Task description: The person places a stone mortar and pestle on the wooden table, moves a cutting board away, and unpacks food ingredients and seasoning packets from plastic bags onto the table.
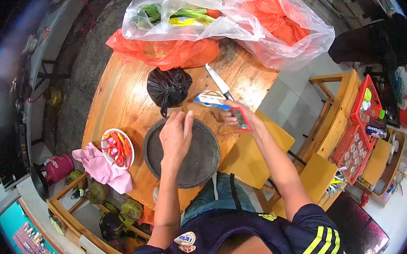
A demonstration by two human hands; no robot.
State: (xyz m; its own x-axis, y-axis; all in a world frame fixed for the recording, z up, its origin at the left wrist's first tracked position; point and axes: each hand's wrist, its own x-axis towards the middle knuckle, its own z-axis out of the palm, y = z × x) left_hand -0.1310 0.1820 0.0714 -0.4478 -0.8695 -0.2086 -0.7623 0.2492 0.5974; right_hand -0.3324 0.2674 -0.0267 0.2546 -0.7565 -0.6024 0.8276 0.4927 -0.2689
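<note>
My right hand (237, 116) is closed around a small plastic packet (210, 98) with white, blue and red print. My left hand (175, 139) is over a dark round stone mortar dish (183, 170); its fingers are loosely bent, thumb apart, and no object shows in them. Just beyond the packet lies a knife (216, 79), its pale blade pointing away and its dark handle partly covered. A knotted black plastic bag (169, 86) sits beyond the dish. To the left stands a white bowl (131, 157) of red chilies (119, 151) and shallots, beside a pink cloth (101, 166).
Clear plastic bags (247, 21) with vegetables and red-orange bags (173, 54) fill the far side of the wooden table (114, 98). A yellowish stool (259, 151) stands at the right. Further right, red baskets (353, 155) hold jars and glasses. Green gas cylinders (131, 210) stand lower left.
</note>
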